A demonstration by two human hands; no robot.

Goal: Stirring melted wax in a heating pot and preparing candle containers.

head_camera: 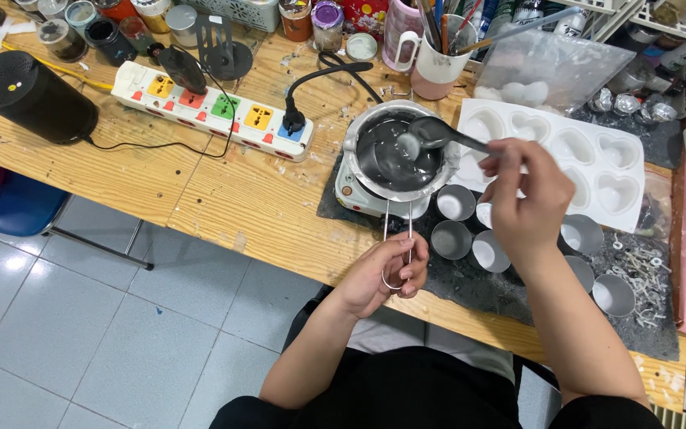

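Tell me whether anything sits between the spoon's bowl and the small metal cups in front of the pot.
Nothing visible does. The right hand holds the spoon over the melting pot; the metal cups stand open just beside the pot. The left hand grips the wire handle, left of that path.

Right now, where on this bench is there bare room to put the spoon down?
Bare wood lies between the power strip and the table's front edge, left of the dark mat. Right of it is crowded: pot, small metal cups, white heart mould. The left hand holds the pot's wire handle; the right hand holds the spoon.
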